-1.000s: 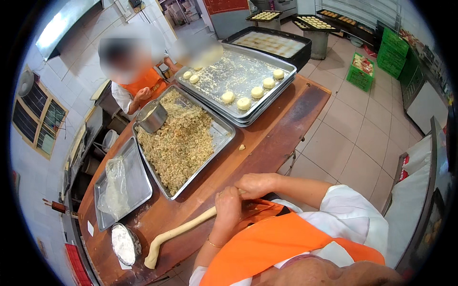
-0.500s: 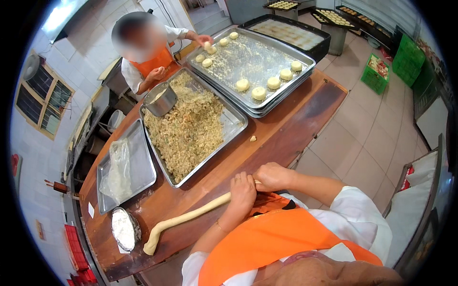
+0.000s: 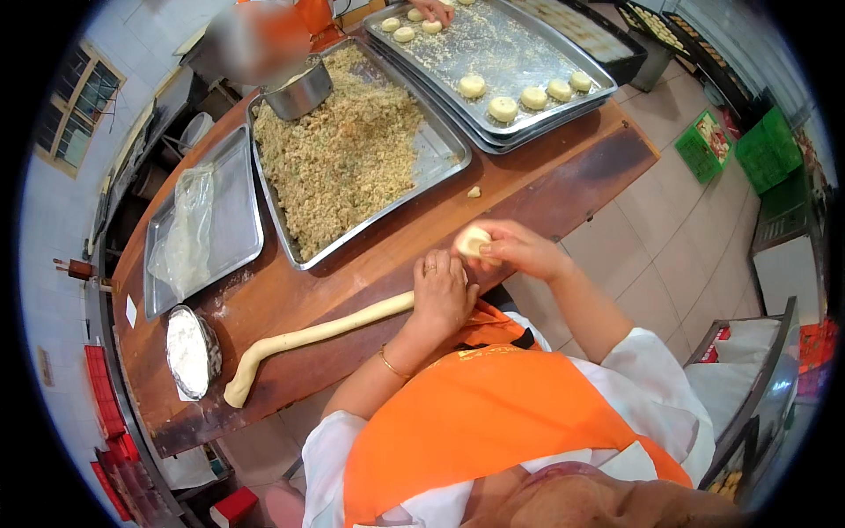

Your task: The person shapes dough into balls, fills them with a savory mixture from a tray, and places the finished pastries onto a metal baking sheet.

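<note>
A long pale rope of dough [image 3: 308, 339] lies along the near edge of the brown wooden table [image 3: 546, 189]. My left hand [image 3: 440, 295] rests closed over the rope's right end. Just to its right, my right hand [image 3: 519, 251] pinches a small round piece of dough [image 3: 473, 239], held a little above the table. Behind them sits a metal tray of crumbly tan filling [image 3: 343, 154].
A baking tray [image 3: 519, 53] with several round dough pieces stands at the far right; another person's hand [image 3: 433, 9] reaches over it. A metal bowl [image 3: 299, 88] sits in the filling tray. Left are a tray with a plastic bag [image 3: 189, 224] and a flour dish [image 3: 189, 350].
My right hand has come away from the rope with a small piece of dough and moved right. My view has shifted closer over the table.
</note>
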### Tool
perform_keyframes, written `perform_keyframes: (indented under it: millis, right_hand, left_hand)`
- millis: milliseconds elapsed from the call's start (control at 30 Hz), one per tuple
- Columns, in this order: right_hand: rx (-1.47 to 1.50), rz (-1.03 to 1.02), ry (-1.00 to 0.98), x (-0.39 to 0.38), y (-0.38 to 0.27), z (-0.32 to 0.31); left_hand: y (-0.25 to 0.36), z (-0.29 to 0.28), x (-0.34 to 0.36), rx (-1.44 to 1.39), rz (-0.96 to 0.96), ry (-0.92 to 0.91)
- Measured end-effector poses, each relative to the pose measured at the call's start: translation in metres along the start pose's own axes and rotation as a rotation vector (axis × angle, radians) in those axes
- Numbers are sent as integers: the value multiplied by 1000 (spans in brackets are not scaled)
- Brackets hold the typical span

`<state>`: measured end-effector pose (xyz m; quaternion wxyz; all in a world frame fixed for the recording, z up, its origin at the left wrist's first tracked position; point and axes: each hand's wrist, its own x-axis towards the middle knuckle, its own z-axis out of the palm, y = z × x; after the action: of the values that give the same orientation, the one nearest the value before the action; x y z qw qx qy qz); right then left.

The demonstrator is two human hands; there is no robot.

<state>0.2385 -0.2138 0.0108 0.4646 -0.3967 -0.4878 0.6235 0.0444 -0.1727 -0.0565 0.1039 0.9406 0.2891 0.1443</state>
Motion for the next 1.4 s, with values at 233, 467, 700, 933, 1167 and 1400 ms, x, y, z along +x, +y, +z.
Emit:
perform_keyframes:
  millis: [233, 467, 700, 933, 1167, 1400]
  right_hand:
    - [-719, -163, 46, 17, 16, 5]
    - [-554, -33, 227, 38, 25, 35]
    - [-1009, -177, 360, 60, 38, 33]
    - [-1423, -268, 583, 67, 45, -35]
    - [-806, -275, 299, 75, 41, 31]
    - [-896, -448, 183, 99, 53, 47]
  left_hand:
    - [-30, -52, 11, -958, -376, -94]
    - [-33, -54, 8, -1298, -426, 136]
    - [-75, -36, -6, -509, -376, 256]
    - [-85, -32, -4, -491, -369, 292]
    - [-92, -26, -4, -587, -393, 195]
    - [-100, -26, -4, -536, -320, 207]
